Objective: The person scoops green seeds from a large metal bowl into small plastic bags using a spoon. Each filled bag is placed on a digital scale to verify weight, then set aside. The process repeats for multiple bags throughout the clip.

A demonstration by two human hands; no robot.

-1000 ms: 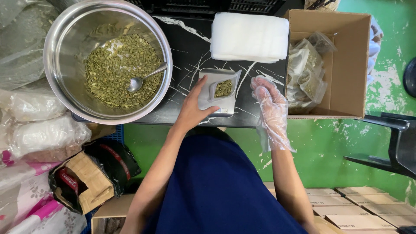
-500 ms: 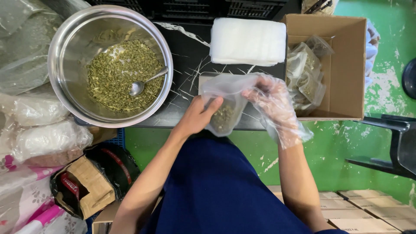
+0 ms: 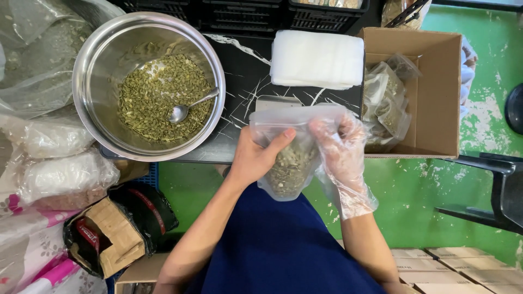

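**Both hands on the seed pouch, top edge next**

Head view: the left hand (image 3: 256,160) is bare and wraps the clear pouch (image 3: 291,158) from the side, thumb across the front, fingers closed around it. The right hand (image 3: 340,149), in a thin plastic glove, pinches the pouch's upper right corner, fingers closed on the film. The pouch hangs in the air between the dark marbled tabletop (image 3: 245,81) and the blue apron, its lower half full of green seeds. Behind it sits a small scale (image 3: 278,102); left, a steel bowl (image 3: 92,65) of seeds with a spoon (image 3: 188,109); right, a cardboard box (image 3: 436,92) of filled pouches, beside a stack of empty bags (image 3: 318,59).

To do it well, I'd say: keep the pouch upright, seeds settled low, and run the fingers along a flat, clean lip.
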